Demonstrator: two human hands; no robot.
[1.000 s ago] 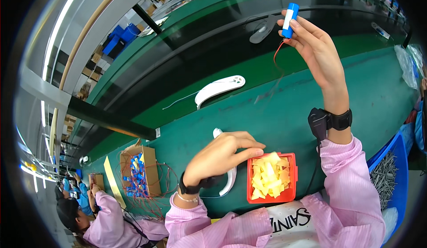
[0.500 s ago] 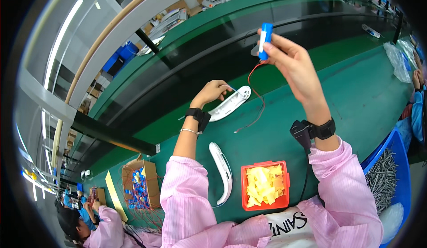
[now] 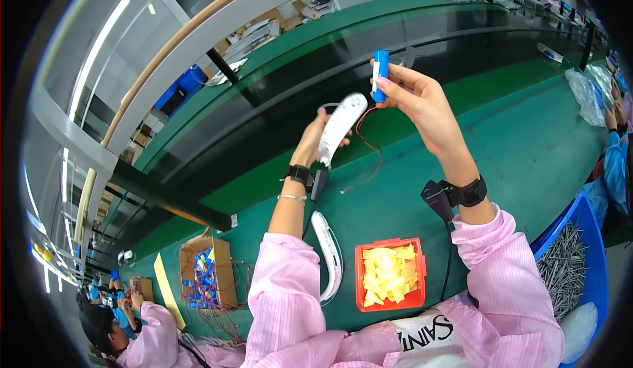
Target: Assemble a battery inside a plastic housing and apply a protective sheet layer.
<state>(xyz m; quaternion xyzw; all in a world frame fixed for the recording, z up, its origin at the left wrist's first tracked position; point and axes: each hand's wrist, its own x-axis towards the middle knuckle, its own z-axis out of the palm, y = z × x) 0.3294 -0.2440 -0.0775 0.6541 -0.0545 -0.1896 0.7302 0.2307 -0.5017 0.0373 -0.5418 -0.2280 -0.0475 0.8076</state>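
Note:
Raised over the bench, my right hand [image 3: 417,99] pinches a blue cylindrical battery [image 3: 380,74] with a white label, held upright. Thin red and dark wires [image 3: 373,145] hang from its lower end, their loose tip slightly blurred. My left hand [image 3: 315,138] grips a white curved plastic housing [image 3: 342,128], tilted up beside the battery and apart from it; my palm and some fingers are behind it. A second white curved housing [image 3: 328,256] lies on the bench near my left forearm.
A red tray [image 3: 359,282] of yellow pieces sits in front of me. To its left are a cardboard box [image 3: 227,272] of blue batteries with tangled wires and a yellow strip [image 3: 169,292]. A blue bin [image 3: 593,236] at right holds metal rods. Co-workers sit at both sides.
My left hand has lifted the white housing off the bench, raising it close to the battery. My right hand has come slightly left and down, still holding the battery.

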